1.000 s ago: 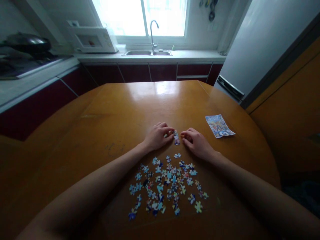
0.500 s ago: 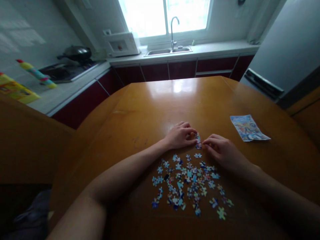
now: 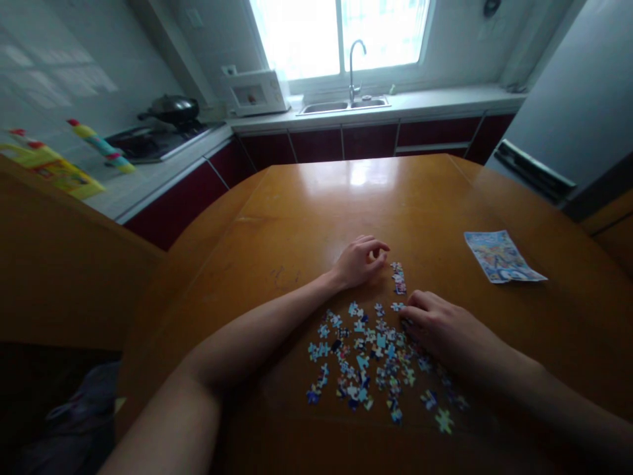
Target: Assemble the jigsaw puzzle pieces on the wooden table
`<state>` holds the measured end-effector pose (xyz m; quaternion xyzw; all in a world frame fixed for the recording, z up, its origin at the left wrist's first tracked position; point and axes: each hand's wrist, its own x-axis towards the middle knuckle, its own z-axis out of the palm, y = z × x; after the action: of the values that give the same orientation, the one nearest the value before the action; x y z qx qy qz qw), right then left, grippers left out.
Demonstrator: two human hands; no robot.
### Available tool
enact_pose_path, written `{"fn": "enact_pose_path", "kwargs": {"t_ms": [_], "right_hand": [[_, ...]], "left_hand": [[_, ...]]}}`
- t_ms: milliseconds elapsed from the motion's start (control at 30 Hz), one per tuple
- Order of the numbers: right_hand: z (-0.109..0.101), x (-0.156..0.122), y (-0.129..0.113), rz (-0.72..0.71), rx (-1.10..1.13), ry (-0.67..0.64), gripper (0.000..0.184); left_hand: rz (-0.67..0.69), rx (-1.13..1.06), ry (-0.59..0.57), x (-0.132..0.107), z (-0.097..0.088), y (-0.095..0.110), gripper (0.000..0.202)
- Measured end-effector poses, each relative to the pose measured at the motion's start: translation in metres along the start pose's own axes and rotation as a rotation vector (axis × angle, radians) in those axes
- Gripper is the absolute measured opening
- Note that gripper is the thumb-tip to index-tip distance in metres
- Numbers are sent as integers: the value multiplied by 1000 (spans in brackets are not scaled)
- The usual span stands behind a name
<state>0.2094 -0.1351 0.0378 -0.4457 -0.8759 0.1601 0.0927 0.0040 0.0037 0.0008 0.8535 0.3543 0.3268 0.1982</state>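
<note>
Orange-brown wood, glossy, window glare on the far half: a rounded bench (image 3: pixel 316 204), its curved rim running down the left side and round behind a printed leaflet (image 3: pixel 502 256) on the right. A broad stretch of wood lies beyond and to the left of the hands. Left hand (image 3: pixel 359 260) rests on the wood, fingers curled in, thumb near forefinger; cannot tell whether anything is pinched there. Just right of it, apart from it, a short strip of joined pieces (image 3: pixel 398 278). Right hand (image 3: pixel 440 326) lies low over the right edge of the loose puzzle pieces (image 3: pixel 361 359), fingers loosely spread, gripping nothing, tips just beside a single piece at the pile's far edge. Pile sits between the forearms, close to the near edge. Room: kitchen, dark red cabinets, sink (image 3: pixel 343 104) under a bright window, microwave (image 3: pixel 257 92), wok (image 3: pixel 173 105) on the hob, grey fridge (image 3: pixel 568 99) at right.
</note>
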Motion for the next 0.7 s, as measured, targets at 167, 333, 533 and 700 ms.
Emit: {"fn": "enact_pose_path", "kwargs": {"t_ms": [167,333,533,700], "right_hand": [[-9,-5,-3,-35,19,-77,24],[-16,-13,-2,-12,84,-204,15],[-23,-16,5,-17,191,-223,14],[-27,-9,11,-19,172,-164,17]], "left_hand": [[6,-1,25,0,-1,1,16],[-17,-32,32,1,-3,1,16],[-31,-132,-206,8,-36,13,19],[25,-124,-429,2,-75,33,21]]}}
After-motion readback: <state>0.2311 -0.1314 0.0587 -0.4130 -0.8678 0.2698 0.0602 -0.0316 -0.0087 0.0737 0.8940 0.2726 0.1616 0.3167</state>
